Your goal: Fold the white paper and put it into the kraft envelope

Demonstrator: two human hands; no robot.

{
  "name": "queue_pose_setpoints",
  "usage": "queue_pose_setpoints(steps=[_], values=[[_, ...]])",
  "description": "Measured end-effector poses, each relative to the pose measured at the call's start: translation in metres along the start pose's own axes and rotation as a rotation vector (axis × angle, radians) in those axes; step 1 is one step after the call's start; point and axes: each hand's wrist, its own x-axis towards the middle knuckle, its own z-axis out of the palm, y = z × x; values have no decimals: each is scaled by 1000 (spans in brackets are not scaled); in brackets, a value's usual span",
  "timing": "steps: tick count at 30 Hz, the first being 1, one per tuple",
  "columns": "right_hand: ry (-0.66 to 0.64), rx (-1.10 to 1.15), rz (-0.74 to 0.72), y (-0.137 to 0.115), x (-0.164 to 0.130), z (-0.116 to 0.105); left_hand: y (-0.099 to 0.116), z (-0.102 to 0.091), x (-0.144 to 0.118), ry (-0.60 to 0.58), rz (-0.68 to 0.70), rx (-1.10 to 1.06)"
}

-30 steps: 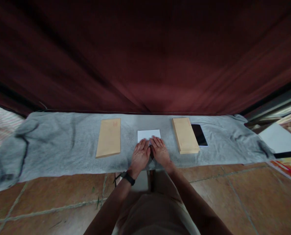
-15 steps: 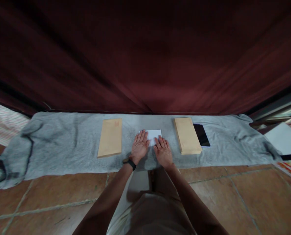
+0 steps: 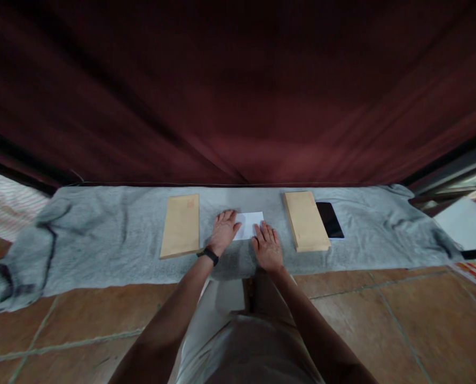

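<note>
A small white sheet of paper (image 3: 248,225) lies flat on the grey cloth between my hands. My left hand (image 3: 224,228), with a dark band on its wrist, rests at the paper's left edge, palm down and fingers stretched out. At the lower right corner of the paper, my right hand (image 3: 267,246) lies flat with its fingers apart. Neither hand grips anything. Brown envelopes (image 3: 181,224) lie to the left of my left hand. A thicker stack of brown envelopes (image 3: 307,221) lies to the right of my right hand.
A dark-screened tablet (image 3: 330,220) lies partly beneath the right-hand stack. The grey cloth (image 3: 102,234) covers the long surface, bunched at its left end. Behind it hangs a dark red curtain (image 3: 238,106). A white board-like object (image 3: 466,224) is at the far right.
My left hand has slid left across the paper to its left edge, uncovering more of the sheet. My right hand stays nearly in place.
</note>
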Motion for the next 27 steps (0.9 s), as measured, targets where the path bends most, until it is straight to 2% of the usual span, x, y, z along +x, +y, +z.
queue_pose_setpoints(steps=[3,7,13,17,21,25,27], values=[[3,-11,0,0,1,0,-6,-7,15,-38,0,-59],[23,-5,-9,1,1,0,-14,-10,31,-52,-16,-275],[38,32,-4,1,1,2,-22,-12,38,-85,-73,-474],[101,128,45,4,0,4,-27,-14,27,-92,-169,-683],[155,322,156,12,0,3,-28,-15,2,-32,-365,-1020],[153,588,283,13,7,0,-14,-13,-24,41,-498,-1292],[153,658,299,8,12,-2,-2,-10,-35,56,-535,-1403]])
